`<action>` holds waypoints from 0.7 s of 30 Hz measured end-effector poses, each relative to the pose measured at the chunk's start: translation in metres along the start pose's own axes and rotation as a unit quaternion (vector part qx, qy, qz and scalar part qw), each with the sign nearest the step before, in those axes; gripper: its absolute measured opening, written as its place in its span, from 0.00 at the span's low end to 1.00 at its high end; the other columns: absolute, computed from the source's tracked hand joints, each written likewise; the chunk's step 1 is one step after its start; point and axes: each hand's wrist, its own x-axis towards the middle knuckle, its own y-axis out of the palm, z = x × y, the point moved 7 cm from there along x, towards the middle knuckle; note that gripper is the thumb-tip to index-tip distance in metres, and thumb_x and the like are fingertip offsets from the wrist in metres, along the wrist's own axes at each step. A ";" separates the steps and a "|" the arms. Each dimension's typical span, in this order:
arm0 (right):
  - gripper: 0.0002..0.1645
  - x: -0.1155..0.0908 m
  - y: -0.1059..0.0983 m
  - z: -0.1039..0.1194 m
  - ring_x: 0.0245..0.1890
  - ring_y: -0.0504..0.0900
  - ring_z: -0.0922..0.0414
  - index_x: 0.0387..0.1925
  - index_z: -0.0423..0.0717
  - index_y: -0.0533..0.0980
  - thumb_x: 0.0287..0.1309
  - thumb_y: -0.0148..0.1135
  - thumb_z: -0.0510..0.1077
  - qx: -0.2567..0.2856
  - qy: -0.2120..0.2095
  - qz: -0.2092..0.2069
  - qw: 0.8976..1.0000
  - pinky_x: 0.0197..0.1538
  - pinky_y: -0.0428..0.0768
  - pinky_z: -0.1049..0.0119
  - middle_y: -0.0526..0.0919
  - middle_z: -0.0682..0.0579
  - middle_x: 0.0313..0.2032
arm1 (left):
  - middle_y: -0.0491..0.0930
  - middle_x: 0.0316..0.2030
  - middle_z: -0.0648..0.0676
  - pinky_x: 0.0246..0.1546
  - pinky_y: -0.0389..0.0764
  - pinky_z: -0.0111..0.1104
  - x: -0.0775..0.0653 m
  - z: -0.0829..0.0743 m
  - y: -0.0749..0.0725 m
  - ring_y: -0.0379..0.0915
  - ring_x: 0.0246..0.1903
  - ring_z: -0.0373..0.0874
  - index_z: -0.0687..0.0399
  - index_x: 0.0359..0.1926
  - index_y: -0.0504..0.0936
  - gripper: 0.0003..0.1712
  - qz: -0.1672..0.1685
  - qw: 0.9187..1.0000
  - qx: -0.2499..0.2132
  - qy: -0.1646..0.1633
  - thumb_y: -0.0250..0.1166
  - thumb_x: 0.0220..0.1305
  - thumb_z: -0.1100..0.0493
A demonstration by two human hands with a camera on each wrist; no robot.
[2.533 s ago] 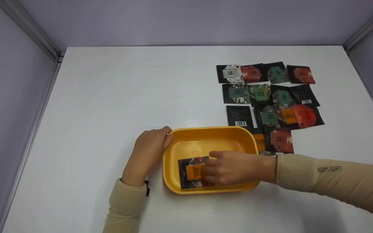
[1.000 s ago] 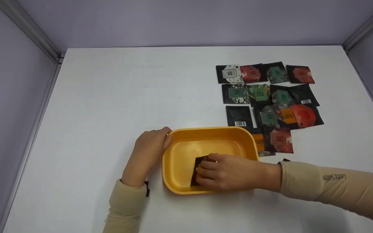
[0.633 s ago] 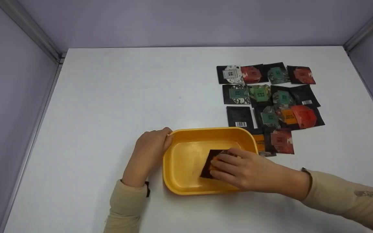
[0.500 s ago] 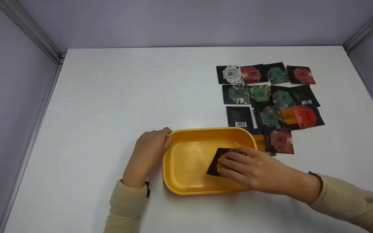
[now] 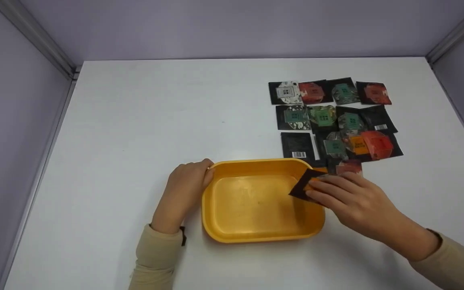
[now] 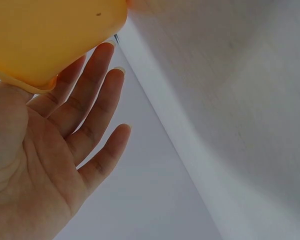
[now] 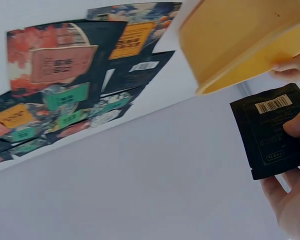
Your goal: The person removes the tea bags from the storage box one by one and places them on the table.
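Note:
A yellow plastic tub (image 5: 244,203) stands on the white table with nothing inside it. My left hand (image 5: 187,185) holds its upper left corner; in the left wrist view the thumb side is at the tub's rim (image 6: 45,89) and the fingers (image 6: 92,75) spread along its outside. Over the tub's right edge, my right hand (image 5: 355,205) pinches a flat black sachet (image 5: 301,185) with an orange label. The right wrist view shows the sachet's back (image 7: 262,127), with a barcode, under the thumb.
Several black sachets with red, green, orange and white labels lie in rough rows at the right, among them a red one (image 5: 378,145) and a barcode-side-up one (image 5: 296,145). Some overlap; the lowest ones lie against the tub's right side. Walls (image 5: 252,28) border the table.
My right hand has taken the orange-labelled sachet from the tub's floor and carried it up and right to the right rim. The left hand and the tub have stayed in place.

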 end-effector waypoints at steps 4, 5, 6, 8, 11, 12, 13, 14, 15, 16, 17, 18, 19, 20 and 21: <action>0.26 -0.012 -0.003 -0.011 0.42 0.86 0.51 0.47 0.45 0.85 0.79 0.39 0.47 -0.014 0.044 -0.002 0.999 0.55 0.78 0.56 0.87 0.50 0.44 | 0.83 0.34 0.50 0.44 0.77 0.39 0.000 0.000 0.000 0.73 0.31 0.44 0.56 0.48 0.82 0.14 0.000 1.000 -0.002 0.001 0.55 0.76 0.53; 0.26 -0.015 -0.004 -0.013 0.42 0.86 0.50 0.46 0.45 0.85 0.79 0.40 0.47 -0.018 0.051 -0.002 0.999 0.55 0.78 0.56 0.88 0.50 0.44 | 0.83 0.34 0.50 0.45 0.77 0.39 0.000 0.000 0.000 0.73 0.31 0.44 0.56 0.48 0.82 0.14 0.001 1.000 -0.003 0.000 0.55 0.76 0.53; 0.26 -0.018 -0.004 -0.015 0.42 0.86 0.50 0.46 0.45 0.85 0.79 0.40 0.48 -0.022 0.059 -0.001 0.998 0.54 0.79 0.57 0.88 0.50 0.43 | 0.83 0.34 0.50 0.45 0.77 0.39 0.000 0.000 0.000 0.73 0.31 0.44 0.56 0.49 0.82 0.14 0.001 1.000 -0.003 -0.001 0.55 0.76 0.53; 0.27 -0.024 -0.005 -0.020 0.42 0.86 0.49 0.46 0.44 0.85 0.79 0.39 0.49 -0.028 0.075 0.007 0.997 0.50 0.81 0.54 0.87 0.49 0.44 | 0.83 0.34 0.50 0.45 0.77 0.39 0.000 0.001 0.000 0.73 0.31 0.44 0.56 0.48 0.82 0.14 -0.001 1.000 -0.005 -0.001 0.55 0.76 0.53; 0.28 -0.035 -0.005 -0.028 0.42 0.85 0.48 0.49 0.43 0.84 0.80 0.37 0.50 -0.037 0.109 0.026 0.993 0.44 0.81 0.50 0.87 0.47 0.45 | 0.82 0.33 0.50 0.45 0.77 0.39 0.000 0.001 0.000 0.73 0.30 0.44 0.56 0.48 0.82 0.14 -0.001 1.000 -0.007 0.003 0.55 0.76 0.54; 0.24 -0.039 -0.005 -0.032 0.42 0.85 0.47 0.51 0.43 0.83 0.78 0.40 0.47 -0.037 0.123 0.033 0.991 0.44 0.81 0.49 0.86 0.46 0.46 | 0.82 0.33 0.50 0.45 0.77 0.39 0.000 0.001 0.000 0.73 0.30 0.44 0.56 0.48 0.82 0.14 -0.002 1.000 -0.008 0.005 0.55 0.76 0.54; 0.20 -0.044 -0.004 -0.035 0.43 0.84 0.46 0.53 0.43 0.82 0.76 0.45 0.44 -0.039 0.139 0.046 0.988 0.45 0.81 0.48 0.86 0.46 0.48 | 0.82 0.32 0.50 0.45 0.77 0.39 0.000 0.001 0.000 0.73 0.30 0.44 0.56 0.47 0.82 0.13 -0.002 1.000 -0.009 0.006 0.55 0.76 0.54; 0.17 -0.048 -0.003 -0.039 0.44 0.84 0.45 0.54 0.42 0.81 0.72 0.51 0.40 -0.042 0.153 0.056 0.986 0.45 0.81 0.47 0.85 0.45 0.49 | 0.82 0.32 0.49 0.45 0.77 0.39 0.000 0.001 0.000 0.73 0.30 0.44 0.57 0.47 0.82 0.13 -0.002 1.000 -0.010 0.008 0.55 0.76 0.54; 0.16 -0.052 -0.002 -0.043 0.44 0.84 0.44 0.54 0.42 0.81 0.67 0.57 0.36 -0.046 0.168 0.066 0.983 0.46 0.81 0.46 0.85 0.44 0.49 | 0.82 0.32 0.49 0.45 0.77 0.39 0.000 0.001 0.000 0.73 0.30 0.44 0.56 0.47 0.82 0.13 -0.001 1.000 -0.010 0.008 0.55 0.76 0.54; 0.20 -0.056 -0.001 -0.047 0.45 0.83 0.43 0.55 0.41 0.80 0.61 0.62 0.32 -0.050 0.182 0.076 0.979 0.46 0.81 0.45 0.84 0.43 0.50 | 0.82 0.32 0.49 0.45 0.77 0.39 0.000 0.001 0.000 0.72 0.30 0.44 0.56 0.47 0.82 0.13 -0.001 1.000 -0.010 0.007 0.55 0.76 0.54; 0.25 -0.061 0.000 -0.052 0.45 0.83 0.42 0.55 0.40 0.79 0.53 0.66 0.28 -0.055 0.194 0.083 0.976 0.46 0.81 0.45 0.84 0.42 0.50 | 0.82 0.32 0.49 0.45 0.77 0.39 0.000 0.001 0.000 0.73 0.30 0.44 0.56 0.47 0.82 0.13 -0.001 1.000 -0.010 0.006 0.55 0.76 0.54; 0.32 -0.065 0.001 -0.056 0.45 0.83 0.42 0.56 0.40 0.79 0.45 0.70 0.25 -0.059 0.208 0.089 0.972 0.46 0.81 0.44 0.84 0.41 0.50 | 0.82 0.32 0.49 0.45 0.77 0.39 0.000 0.001 0.000 0.73 0.31 0.44 0.56 0.47 0.82 0.13 0.000 1.000 -0.010 0.006 0.55 0.76 0.53; 0.34 -0.069 0.001 -0.061 0.45 0.83 0.41 0.56 0.40 0.79 0.42 0.71 0.23 -0.066 0.220 0.093 0.969 0.45 0.81 0.44 0.84 0.41 0.50 | 0.82 0.32 0.49 0.45 0.77 0.39 0.000 0.001 0.000 0.73 0.31 0.44 0.56 0.47 0.82 0.13 0.000 1.000 -0.011 0.005 0.55 0.76 0.53; 0.36 -0.073 0.002 -0.066 0.44 0.83 0.41 0.56 0.39 0.78 0.40 0.72 0.22 -0.072 0.229 0.092 0.966 0.44 0.81 0.44 0.84 0.40 0.49 | 0.82 0.32 0.49 0.45 0.77 0.39 0.000 0.001 0.000 0.73 0.31 0.44 0.56 0.47 0.82 0.13 -0.001 1.000 -0.012 0.005 0.55 0.76 0.53; 0.37 -0.077 0.002 -0.072 0.43 0.83 0.41 0.56 0.38 0.77 0.40 0.71 0.21 -0.079 0.239 0.093 0.963 0.43 0.81 0.44 0.84 0.39 0.48 | 0.82 0.32 0.49 0.45 0.77 0.39 0.000 0.001 0.000 0.73 0.31 0.44 0.56 0.47 0.82 0.13 0.000 1.000 -0.013 0.004 0.55 0.76 0.53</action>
